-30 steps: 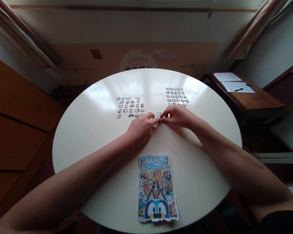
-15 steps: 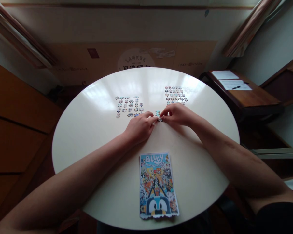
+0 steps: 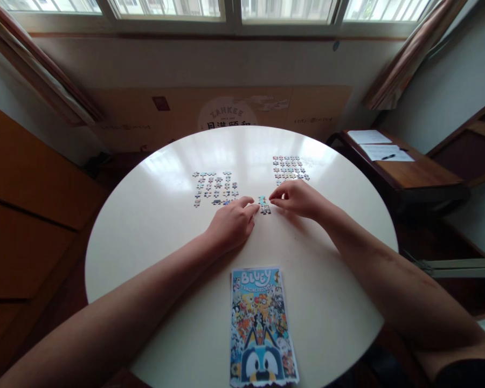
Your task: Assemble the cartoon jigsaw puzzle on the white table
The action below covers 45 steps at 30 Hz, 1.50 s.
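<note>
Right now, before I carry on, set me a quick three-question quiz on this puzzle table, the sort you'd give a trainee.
1. True or false: the joined pieces lie on the table between the left hand and the right hand.
2. Where is the picture sheet? A) nearer the person than both hands; B) beyond the hands; C) under the left hand.
3. How many separate clusters of loose pieces lie beyond the hands?

Key: 1 true. 2 A. 3 two: one beyond the left hand, the other beyond the right hand.
</note>
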Each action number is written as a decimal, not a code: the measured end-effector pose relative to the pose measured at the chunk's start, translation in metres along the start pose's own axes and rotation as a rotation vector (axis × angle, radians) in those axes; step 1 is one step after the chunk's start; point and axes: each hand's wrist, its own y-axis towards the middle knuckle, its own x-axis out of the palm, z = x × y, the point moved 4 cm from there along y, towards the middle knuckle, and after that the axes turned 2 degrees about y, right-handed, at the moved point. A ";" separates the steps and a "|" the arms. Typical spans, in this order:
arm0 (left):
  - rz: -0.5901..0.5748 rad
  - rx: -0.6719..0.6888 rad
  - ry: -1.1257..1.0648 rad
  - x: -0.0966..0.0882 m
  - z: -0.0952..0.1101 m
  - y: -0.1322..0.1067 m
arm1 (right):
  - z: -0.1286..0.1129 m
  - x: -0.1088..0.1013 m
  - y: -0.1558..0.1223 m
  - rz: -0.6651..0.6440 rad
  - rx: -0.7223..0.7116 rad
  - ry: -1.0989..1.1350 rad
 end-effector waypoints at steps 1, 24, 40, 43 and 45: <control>-0.007 -0.005 0.013 0.000 0.000 0.000 | 0.000 0.001 0.000 -0.003 0.002 0.002; -0.086 -0.023 0.114 0.005 0.003 0.003 | 0.003 0.002 0.000 -0.021 0.027 0.001; -0.085 -0.005 0.130 0.004 0.005 0.002 | 0.002 0.005 0.000 -0.014 0.028 -0.010; -0.085 -0.008 0.127 0.003 0.005 0.002 | 0.002 0.005 0.000 -0.017 0.033 -0.009; -0.082 -0.010 0.114 0.003 0.004 0.002 | 0.002 0.005 0.000 -0.017 0.032 -0.007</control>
